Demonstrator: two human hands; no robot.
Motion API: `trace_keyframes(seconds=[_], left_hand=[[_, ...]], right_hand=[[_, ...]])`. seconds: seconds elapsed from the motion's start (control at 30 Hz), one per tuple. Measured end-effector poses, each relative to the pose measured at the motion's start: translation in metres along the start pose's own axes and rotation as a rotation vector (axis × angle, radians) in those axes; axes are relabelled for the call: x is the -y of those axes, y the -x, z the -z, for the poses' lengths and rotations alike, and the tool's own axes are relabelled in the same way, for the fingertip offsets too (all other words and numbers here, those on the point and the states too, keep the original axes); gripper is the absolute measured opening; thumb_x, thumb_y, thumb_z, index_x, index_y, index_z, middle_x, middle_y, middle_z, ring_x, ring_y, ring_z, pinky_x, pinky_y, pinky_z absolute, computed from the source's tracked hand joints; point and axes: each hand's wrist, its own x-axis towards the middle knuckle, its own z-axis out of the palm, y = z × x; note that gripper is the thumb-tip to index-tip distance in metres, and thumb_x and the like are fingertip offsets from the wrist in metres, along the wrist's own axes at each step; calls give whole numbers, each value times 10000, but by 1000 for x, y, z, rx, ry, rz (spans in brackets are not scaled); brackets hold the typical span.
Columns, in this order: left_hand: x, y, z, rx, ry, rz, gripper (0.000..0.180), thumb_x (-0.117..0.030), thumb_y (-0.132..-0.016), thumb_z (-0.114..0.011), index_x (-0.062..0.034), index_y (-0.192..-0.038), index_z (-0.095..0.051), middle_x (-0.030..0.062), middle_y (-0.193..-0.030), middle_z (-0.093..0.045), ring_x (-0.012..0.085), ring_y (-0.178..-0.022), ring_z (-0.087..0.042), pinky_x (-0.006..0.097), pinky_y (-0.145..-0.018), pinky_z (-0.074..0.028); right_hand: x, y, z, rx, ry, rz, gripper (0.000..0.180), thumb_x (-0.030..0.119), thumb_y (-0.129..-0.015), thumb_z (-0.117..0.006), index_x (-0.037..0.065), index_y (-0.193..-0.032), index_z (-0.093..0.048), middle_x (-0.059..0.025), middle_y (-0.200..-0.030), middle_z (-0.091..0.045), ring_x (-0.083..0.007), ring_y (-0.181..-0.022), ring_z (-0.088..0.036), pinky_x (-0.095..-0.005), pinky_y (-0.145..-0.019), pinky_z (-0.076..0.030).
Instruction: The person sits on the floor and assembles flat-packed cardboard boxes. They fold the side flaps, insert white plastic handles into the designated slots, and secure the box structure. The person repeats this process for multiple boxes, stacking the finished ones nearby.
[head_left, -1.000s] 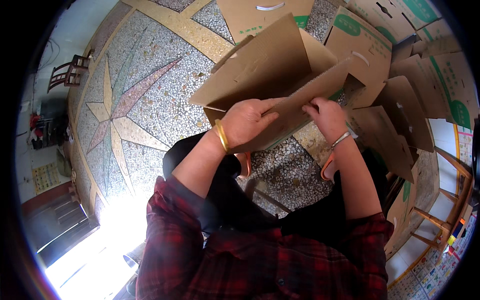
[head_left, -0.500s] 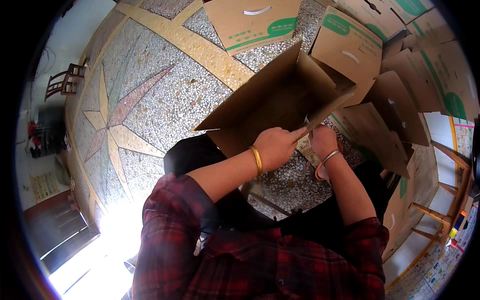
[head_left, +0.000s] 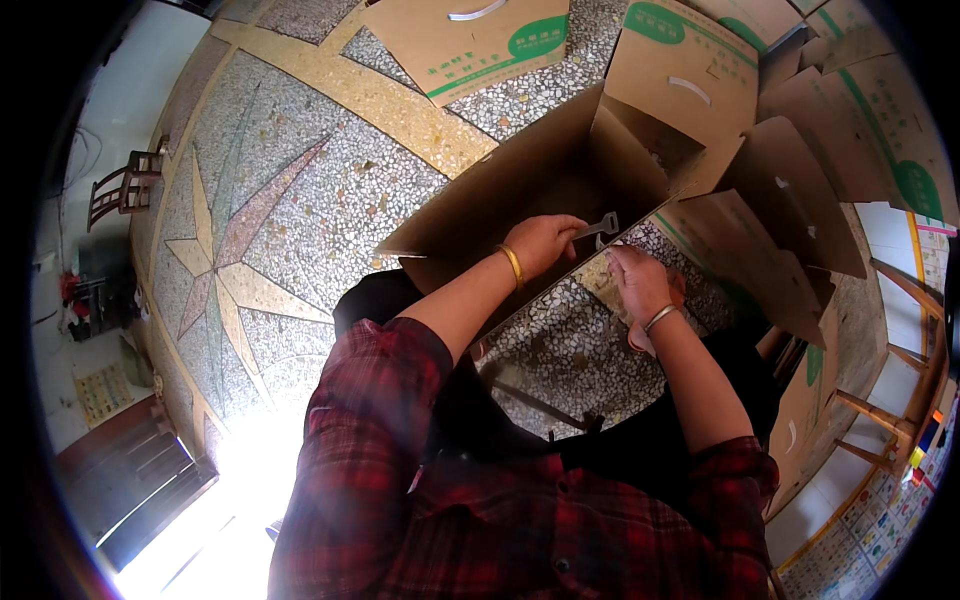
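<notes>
An open brown cardboard box [head_left: 500,205] stands tilted in front of me, its inside facing up. My left hand [head_left: 540,245] reaches over its near wall and is closed on a pale plastic carry handle [head_left: 603,226], whose wide end sticks out past the fingers. On the outer side of that wall, my right hand [head_left: 640,283] is closed in a pinch. At its fingertips shows a small white plastic piece; I cannot tell whether this is part of the same handle. The right palm and lower fingers are partly hidden.
Behind the box stand a carton [head_left: 470,45] and another carton [head_left: 685,80], both with green print and white handles. More cartons [head_left: 790,195] crowd the right side. A wooden chair frame [head_left: 900,380] is at the far right. Patterned terrazzo floor [head_left: 360,200] spreads left.
My hands have moved apart: the left went deeper into the box, bringing the handle's wide end into sight, while the right drew slightly down. My view has shifted a little.
</notes>
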Motion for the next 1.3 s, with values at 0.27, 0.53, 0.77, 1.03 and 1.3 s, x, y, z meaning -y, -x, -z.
trace_keyframes(seconds=[0.27, 0.53, 0.77, 1.03, 1.3], left_hand=[[8, -9, -10, 254, -257, -157, 182, -131, -823, -507, -103, -998, -550, 116, -904, -633, 314, -854, -592, 382, -742, -464], [21, -20, -37, 244, 86, -184, 232, -29, -728, -551, -32, -960, -537, 141, -920, -619, 283, -880, -596, 348, -763, -467], [28, -25, -43, 241, 146, -151, 252, -48, -735, -575, -25, -986, -589, 108, -881, -637, 184, -800, -614, 294, -728, -487], [34, -32, -41, 430, 485, 84, 257, -171, -818, -592, -33, -1034, -599, 40, -889, -625, 103, -774, -570, 264, -685, -487], [40, -34, -45, 304, 324, -146, 265, -191, -759, -630, -31, -969, -608, 83, -905, -632, 152, -831, -588, 282, -755, -474]], right_hand=[[-6, 2, 5, 27, -7, 38, 112, 131, -824, -529, 34, -871, -560, -157, -818, -584, -329, -760, -563, -403, -644, -457], [-14, 3, 7, 92, -1, 12, 86, 109, -812, -529, 49, -871, -545, -162, -814, -572, -354, -755, -552, -414, -633, -447], [-14, 1, 8, 108, 12, 23, 126, 101, -803, -534, 63, -920, -563, -168, -820, -575, -363, -746, -555, -423, -627, -449], [-20, 4, 8, 117, 32, 33, 154, 108, -799, -536, 53, -939, -565, -171, -829, -576, -356, -771, -557, -426, -650, -448], [-21, 5, 8, 129, 53, 59, 148, 109, -795, -535, 40, -924, -561, -167, -834, -576, -351, -789, -550, -422, -667, -447]])
